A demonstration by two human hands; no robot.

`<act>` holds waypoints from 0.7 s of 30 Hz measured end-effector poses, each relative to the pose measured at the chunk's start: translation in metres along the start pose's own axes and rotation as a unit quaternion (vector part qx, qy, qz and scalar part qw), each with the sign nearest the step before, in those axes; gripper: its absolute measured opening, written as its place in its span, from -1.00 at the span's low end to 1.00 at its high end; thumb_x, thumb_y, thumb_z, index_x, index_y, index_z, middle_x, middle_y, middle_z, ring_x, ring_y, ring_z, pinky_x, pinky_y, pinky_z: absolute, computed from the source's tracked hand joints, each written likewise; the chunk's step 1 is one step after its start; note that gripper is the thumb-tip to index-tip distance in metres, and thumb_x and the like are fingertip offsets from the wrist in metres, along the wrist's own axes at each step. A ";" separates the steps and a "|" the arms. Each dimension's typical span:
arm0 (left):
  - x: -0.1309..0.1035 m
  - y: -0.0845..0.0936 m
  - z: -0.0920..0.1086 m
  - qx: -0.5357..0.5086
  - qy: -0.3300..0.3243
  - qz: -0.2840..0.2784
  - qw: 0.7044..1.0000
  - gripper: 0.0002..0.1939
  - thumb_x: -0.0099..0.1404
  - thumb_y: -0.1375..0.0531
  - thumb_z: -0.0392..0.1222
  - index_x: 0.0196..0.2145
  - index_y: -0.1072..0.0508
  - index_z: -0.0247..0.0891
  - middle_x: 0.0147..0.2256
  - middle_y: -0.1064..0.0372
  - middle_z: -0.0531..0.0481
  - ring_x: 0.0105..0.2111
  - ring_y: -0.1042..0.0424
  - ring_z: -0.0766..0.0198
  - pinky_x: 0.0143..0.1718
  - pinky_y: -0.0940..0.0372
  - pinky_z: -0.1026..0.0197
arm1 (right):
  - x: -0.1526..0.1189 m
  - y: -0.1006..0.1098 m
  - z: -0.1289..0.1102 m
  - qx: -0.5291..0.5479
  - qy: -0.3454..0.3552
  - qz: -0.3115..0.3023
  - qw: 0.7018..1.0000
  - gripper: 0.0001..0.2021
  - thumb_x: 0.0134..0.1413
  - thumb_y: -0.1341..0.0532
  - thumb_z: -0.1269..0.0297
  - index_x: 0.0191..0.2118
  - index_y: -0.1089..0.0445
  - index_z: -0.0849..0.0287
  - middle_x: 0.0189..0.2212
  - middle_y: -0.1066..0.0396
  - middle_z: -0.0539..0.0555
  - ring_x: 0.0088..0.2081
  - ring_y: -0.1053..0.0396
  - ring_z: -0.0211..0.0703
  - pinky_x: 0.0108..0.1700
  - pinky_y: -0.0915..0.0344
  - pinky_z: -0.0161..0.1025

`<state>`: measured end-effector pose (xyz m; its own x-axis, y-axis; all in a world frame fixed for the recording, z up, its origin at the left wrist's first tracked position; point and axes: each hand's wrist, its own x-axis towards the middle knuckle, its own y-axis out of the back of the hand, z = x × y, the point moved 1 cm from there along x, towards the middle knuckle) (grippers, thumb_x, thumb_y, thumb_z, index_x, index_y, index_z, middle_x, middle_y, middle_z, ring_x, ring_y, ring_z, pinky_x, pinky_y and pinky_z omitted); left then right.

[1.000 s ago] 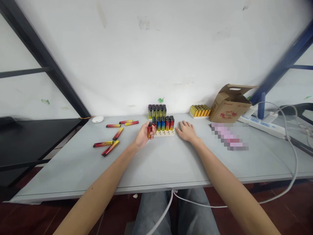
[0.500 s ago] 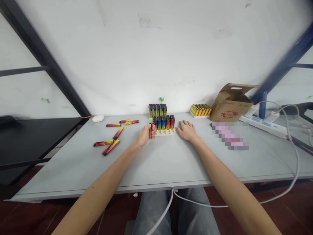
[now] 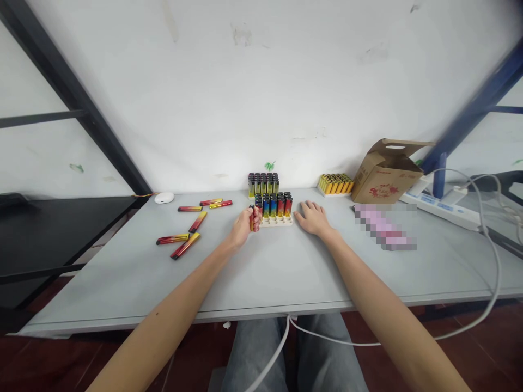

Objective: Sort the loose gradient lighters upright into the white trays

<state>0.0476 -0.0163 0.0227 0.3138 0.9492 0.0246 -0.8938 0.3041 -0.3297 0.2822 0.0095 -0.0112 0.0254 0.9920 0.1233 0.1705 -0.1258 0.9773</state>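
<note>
My left hand [image 3: 244,224] is closed around a red lighter [image 3: 251,219] with a dark top, held roughly upright at the front left corner of a white rack [image 3: 278,221]. Several red and blue lighters [image 3: 273,206] with yellow lower parts and dark tops stand in this rack, and holes show along its front. To the rack's right, my right hand [image 3: 312,219] lies flat on the table, fingers spread, holding nothing. Loose red-and-yellow lighters [image 3: 198,222] lie scattered to the left of my left hand.
Behind the rack stands a block of yellow-green lighters [image 3: 263,185] with dark tops. A tray of yellow cylinders [image 3: 335,184] and an open cardboard box [image 3: 379,177] are back right, near a power strip [image 3: 443,207]. A white case [image 3: 164,197] sits back left. A white cable [image 3: 496,261] crosses the right side.
</note>
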 end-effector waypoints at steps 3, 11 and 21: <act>-0.002 -0.002 0.001 -0.016 0.003 -0.013 1.000 -0.81 0.29 0.08 -0.24 -0.48 -0.15 -0.23 -0.55 0.01 0.13 -0.61 -0.06 0.41 -0.56 -0.09 0.37 | 0.000 0.000 0.000 0.001 0.002 0.003 1.000 -0.51 0.28 0.10 0.05 0.17 -0.21 0.24 0.22 -0.15 0.29 0.26 -0.03 0.21 0.23 0.03 0.09; -0.007 -0.007 0.005 -0.034 0.014 -0.018 0.999 -0.78 0.34 0.07 -0.18 -0.47 -0.15 -0.23 -0.53 0.01 0.12 -0.60 -0.07 0.40 -0.56 -0.13 0.37 | -0.001 0.001 -0.001 0.003 0.003 0.005 1.000 -0.51 0.28 0.09 0.06 0.16 -0.21 0.24 0.23 -0.14 0.30 0.26 -0.03 0.22 0.23 0.03 0.11; -0.009 -0.006 0.006 -0.064 0.041 -0.086 0.993 -0.78 0.34 0.07 -0.10 -0.40 -0.21 -0.22 -0.51 -0.12 0.08 -0.56 -0.21 0.34 -0.52 -0.19 0.28 | 0.001 -0.001 0.001 0.015 0.004 0.010 1.000 -0.51 0.26 0.08 0.04 0.16 -0.22 0.22 0.18 -0.21 0.29 0.23 -0.07 0.16 0.22 0.01 0.07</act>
<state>0.0482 -0.0266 0.0305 0.4881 0.8727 0.0158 -0.7781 0.4432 -0.4452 0.2832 0.0107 -0.0123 0.0221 0.9893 0.1440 0.1997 -0.1455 0.9690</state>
